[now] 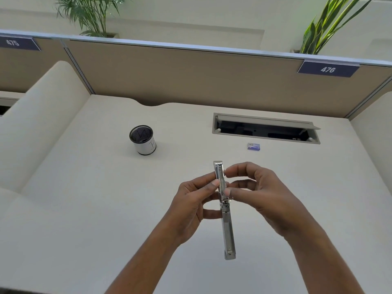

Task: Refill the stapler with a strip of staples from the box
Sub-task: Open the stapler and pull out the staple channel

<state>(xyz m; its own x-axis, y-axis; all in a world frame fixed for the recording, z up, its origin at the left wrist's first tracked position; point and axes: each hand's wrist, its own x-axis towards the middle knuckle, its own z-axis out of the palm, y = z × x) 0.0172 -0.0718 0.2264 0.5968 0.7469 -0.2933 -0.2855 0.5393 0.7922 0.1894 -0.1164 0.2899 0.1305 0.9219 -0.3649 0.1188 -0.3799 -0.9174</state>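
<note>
A silver metal stapler (227, 228) is swung fully open into one long straight bar, held above the desk. My left hand (191, 206) grips it near the hinge, thumb on the far half. My right hand (258, 192) pinches that far half from the right with its fingertips. I cannot tell whether a staple strip lies between those fingers. The small purple and white staple box (254, 146) lies on the desk beyond the hands, untouched.
A mesh pen cup (142, 139) with a white sleeve stands at the left middle of the cream desk (84, 209). An open cable hatch (265, 129) is set into the desk behind the box. Tan partition panels (191, 77) close off the back.
</note>
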